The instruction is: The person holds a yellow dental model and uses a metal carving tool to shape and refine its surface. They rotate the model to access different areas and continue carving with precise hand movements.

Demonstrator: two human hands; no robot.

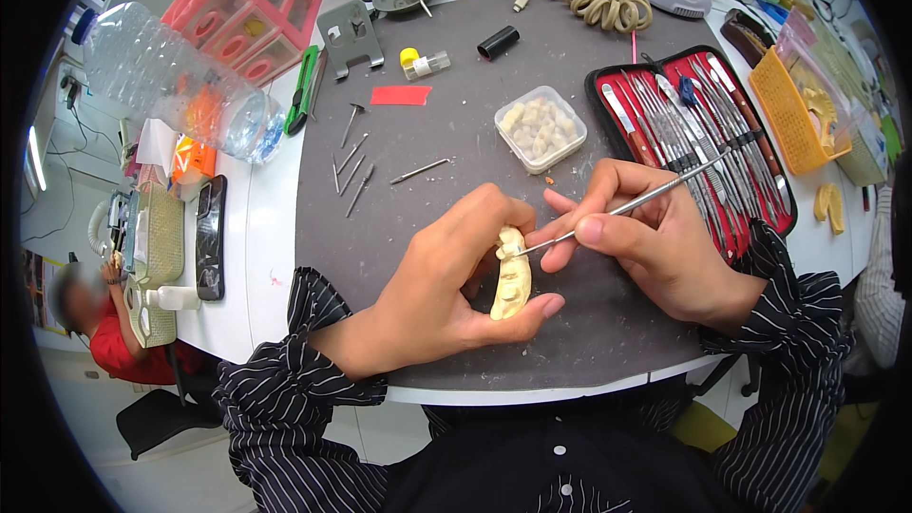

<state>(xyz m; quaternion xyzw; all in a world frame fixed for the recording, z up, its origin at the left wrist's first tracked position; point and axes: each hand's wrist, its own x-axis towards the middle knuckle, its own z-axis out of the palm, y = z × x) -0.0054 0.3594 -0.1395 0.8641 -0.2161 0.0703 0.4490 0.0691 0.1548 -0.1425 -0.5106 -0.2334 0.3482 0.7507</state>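
Observation:
Between the thumb and fingers of my left hand (pixel 427 280) is a pale yellow dental model (pixel 513 287), a curved piece with tooth shapes, held upright above the grey mat. My right hand (pixel 655 247) grips a thin metal dental carving instrument (pixel 641 199) like a pen. Its tip meets the upper part of the model, or lies just in front of it; which one I cannot tell. Behind my hands stands a clear plastic box (pixel 541 129) of small pale tooth-like pieces. An open red-lined case (pixel 698 133) of metal instruments lies to the right of it.
On the grey mat (pixel 418 57) lie several burs (pixel 359 190), a red strip (pixel 400 95), a yellow-capped vial (pixel 425 64) and a black cylinder (pixel 498 43). A green cutter (pixel 302 90), large bottle (pixel 180 81) and phone (pixel 210 237) are left. A yellow basket (pixel 788 114) stands right.

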